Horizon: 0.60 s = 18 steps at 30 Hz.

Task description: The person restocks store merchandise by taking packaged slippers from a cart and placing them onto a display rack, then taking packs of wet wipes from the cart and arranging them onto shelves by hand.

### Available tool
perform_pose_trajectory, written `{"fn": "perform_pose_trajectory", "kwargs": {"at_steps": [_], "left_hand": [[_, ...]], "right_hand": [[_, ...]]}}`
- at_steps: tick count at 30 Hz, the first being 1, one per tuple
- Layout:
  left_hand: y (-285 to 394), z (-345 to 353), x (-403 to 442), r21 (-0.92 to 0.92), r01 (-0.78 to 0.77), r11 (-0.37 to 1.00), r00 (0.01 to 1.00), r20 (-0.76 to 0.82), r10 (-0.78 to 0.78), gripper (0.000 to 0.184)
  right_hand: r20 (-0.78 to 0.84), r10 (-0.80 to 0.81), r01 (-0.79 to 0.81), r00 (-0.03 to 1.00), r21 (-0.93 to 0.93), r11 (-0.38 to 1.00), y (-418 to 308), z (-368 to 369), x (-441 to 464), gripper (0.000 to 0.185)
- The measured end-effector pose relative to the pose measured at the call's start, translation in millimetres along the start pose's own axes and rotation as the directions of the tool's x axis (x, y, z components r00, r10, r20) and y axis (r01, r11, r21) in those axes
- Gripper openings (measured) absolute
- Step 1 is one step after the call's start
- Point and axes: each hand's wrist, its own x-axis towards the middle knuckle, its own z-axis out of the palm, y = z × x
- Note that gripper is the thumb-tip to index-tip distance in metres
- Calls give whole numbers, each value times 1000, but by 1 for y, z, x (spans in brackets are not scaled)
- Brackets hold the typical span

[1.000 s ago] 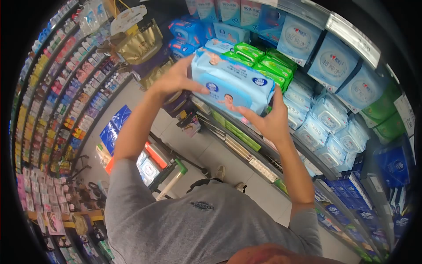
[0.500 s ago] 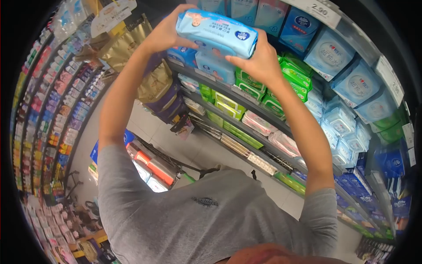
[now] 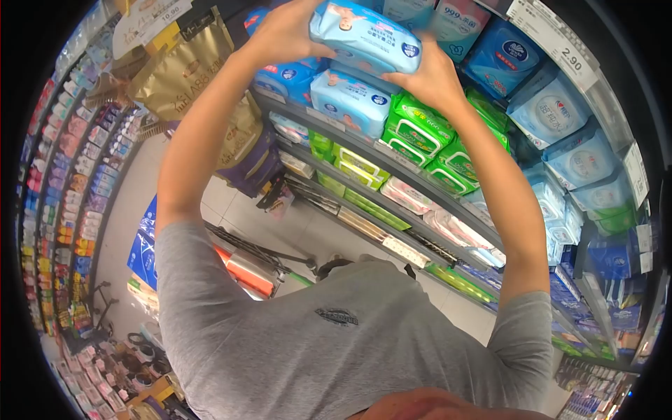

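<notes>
Light-blue pack [image 3: 365, 36] hangs up there between both hands, above the front edge of the shelf [image 3: 364, 139] and toward its left end, lengthwise and slightly tilted. The left hand [image 3: 288, 31] has one end, thumb along the near side; the right hand [image 3: 435, 75] clasps the other end, its thumb underneath. From where I stand, I can't tell whether it touches anything behind.

What could go wrong? The wrapping looks soft and slick, so uneven pressure at the ends might let one slip, and it could drop past the shelf's edge to the floor [image 3: 225, 194]. If it sank low, its bottom might knock the similar blue pack [image 3: 348, 101] or the green packs [image 3: 420, 127] crowded along that edge.

As for containers, a cart, mostly hidden behind the left sleeve [image 3: 199, 269], seems to carry a red-and-silver package [image 3: 246, 271]; I can't see what else. Gold bags [image 3: 183, 73] hang beyond the shelf's left end, and their contents don't show.
</notes>
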Motion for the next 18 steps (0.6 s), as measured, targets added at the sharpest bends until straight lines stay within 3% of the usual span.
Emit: {"fn": "perform_pose_trajectory", "kwargs": {"at_steps": [3, 8, 15, 18], "left_hand": [[5, 6, 6, -47, 8, 999, 998, 56, -6, 81], [3, 23, 15, -49, 151, 987, 980, 142, -142, 85], [-26, 53, 21, -41, 120, 992, 980, 165, -112, 97], [-30, 55, 22, -75, 72, 995, 984, 170, -58, 97]], "right_hand": [[53, 28, -26, 998, -34, 999, 8, -5, -2, 88], [80, 87, -83, 993, -48, 995, 20, -10, -3, 85], [46, 61, -63, 997, 33, 997, 31, -13, -6, 76], [115, 99, -100, 988, -1, 995, 33, -8, -1, 71]]}}
